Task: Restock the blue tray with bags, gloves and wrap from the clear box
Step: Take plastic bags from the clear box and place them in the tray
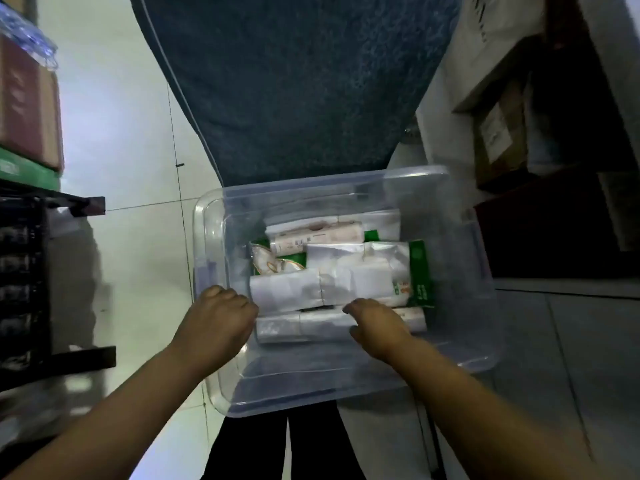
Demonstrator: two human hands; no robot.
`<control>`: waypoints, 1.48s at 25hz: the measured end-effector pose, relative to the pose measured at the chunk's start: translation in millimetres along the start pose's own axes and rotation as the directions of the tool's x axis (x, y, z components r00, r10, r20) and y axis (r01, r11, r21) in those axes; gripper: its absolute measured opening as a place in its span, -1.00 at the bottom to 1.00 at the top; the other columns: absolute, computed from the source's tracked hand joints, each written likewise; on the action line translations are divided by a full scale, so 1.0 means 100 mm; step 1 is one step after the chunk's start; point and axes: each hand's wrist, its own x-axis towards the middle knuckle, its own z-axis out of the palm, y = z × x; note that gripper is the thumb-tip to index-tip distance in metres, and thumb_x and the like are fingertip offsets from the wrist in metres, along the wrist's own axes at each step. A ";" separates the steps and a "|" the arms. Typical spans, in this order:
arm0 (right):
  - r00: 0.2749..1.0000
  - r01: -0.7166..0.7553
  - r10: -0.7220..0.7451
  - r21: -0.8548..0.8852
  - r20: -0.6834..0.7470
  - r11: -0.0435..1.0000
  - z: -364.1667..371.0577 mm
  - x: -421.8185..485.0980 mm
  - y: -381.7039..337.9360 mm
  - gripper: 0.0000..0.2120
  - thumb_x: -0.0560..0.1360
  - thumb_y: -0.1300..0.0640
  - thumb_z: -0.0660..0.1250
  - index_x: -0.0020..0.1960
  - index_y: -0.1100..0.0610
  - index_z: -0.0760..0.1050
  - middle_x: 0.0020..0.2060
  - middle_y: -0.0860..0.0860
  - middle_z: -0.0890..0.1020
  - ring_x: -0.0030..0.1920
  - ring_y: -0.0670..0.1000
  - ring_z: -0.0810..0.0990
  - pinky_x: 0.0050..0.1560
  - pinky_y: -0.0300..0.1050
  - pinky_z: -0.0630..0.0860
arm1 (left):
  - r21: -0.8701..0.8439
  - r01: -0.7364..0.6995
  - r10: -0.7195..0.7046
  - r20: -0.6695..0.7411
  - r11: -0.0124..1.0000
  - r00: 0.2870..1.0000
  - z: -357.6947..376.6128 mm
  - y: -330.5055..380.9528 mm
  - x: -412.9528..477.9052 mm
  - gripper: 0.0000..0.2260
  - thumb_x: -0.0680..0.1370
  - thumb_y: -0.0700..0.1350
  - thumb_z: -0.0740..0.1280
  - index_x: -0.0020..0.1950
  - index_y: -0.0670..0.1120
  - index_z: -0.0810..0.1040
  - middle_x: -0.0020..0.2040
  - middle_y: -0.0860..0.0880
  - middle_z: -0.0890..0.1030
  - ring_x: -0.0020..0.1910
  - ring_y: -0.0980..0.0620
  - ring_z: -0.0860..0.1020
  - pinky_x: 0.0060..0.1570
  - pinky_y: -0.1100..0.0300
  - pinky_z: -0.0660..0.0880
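Observation:
The clear box (207,237) sits in front of me above my legs. It holds several white and clear-wrapped packs (346,278), a pink-printed roll (311,237) and green packets (420,271). Both my hands are inside it. My left hand (218,318) is curled at the left end of the nearest clear-wrapped pack (304,327), with its fingertips hidden. My right hand (377,329) lies on that pack's right part, fingers curved over its far edge. No blue tray is in view.
A dark blue textured surface (294,81) rises beyond the box. At the left stands a black rack (24,289) with cartons (27,105) on top. Brown cardboard boxes (502,133) and dark furniture crowd the right. White floor tiles (121,150) lie on the left.

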 end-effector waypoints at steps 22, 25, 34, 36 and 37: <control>0.944 -0.017 -0.080 -0.289 -0.319 0.957 -0.19 0.65 0.09 -0.81 0.46 0.15 0.26 0.01 0.21 0.55 -0.02 0.21 0.56 0.02 0.22 0.44 -0.06 0.03 0.35 | 0.050 0.160 -0.167 0.161 0.986 0.973 0.25 0.06 0.29 -0.81 0.23 -0.12 0.49 -0.20 -0.09 0.61 -0.28 -0.10 0.66 -0.32 -0.09 0.59 -0.27 0.12 0.48; 0.920 -0.039 -0.058 -0.240 -0.387 0.970 -0.11 0.69 0.08 -0.83 0.41 0.20 0.33 -0.02 0.23 0.55 -0.01 0.22 0.57 -0.01 0.24 0.47 -0.07 0.07 0.40 | -0.050 0.203 -0.186 0.236 0.978 0.954 0.53 0.19 0.74 -0.62 0.40 -0.19 0.36 0.21 -0.13 0.44 0.16 -0.14 0.55 0.10 -0.13 0.50 0.04 0.05 0.42; 0.900 -0.034 0.019 -0.028 -0.436 0.999 -0.03 0.58 0.31 -0.61 0.41 0.11 0.39 0.22 0.14 0.48 0.17 0.13 0.55 0.17 0.17 0.46 0.19 0.04 0.37 | -0.172 0.258 -0.203 0.283 0.951 0.937 1.11 0.20 1.20 -0.44 0.32 -0.12 0.46 0.27 -0.08 0.35 0.25 -0.11 0.42 0.23 -0.11 0.37 0.24 0.04 0.30; 0.875 -0.042 0.076 0.082 -0.479 0.996 -0.09 0.40 0.38 -0.66 0.41 0.15 0.39 0.18 0.15 0.52 0.13 0.12 0.58 0.14 0.16 0.48 0.15 0.02 0.40 | -0.194 0.241 -0.175 0.306 0.951 0.936 1.10 0.29 1.18 -0.45 0.31 -0.09 0.46 0.26 -0.05 0.35 0.23 -0.11 0.40 0.22 -0.13 0.36 0.18 0.02 0.34; 0.858 -0.046 0.116 0.150 -0.501 0.988 -0.11 0.28 0.42 -0.69 0.42 0.17 0.38 0.16 0.16 0.54 0.11 0.13 0.60 0.13 0.16 0.49 0.13 0.00 0.42 | -0.220 0.253 -0.174 0.326 0.942 0.929 1.09 0.33 1.16 -0.48 0.33 -0.10 0.45 0.24 -0.04 0.36 0.22 -0.11 0.41 0.20 -0.14 0.37 0.12 0.02 0.37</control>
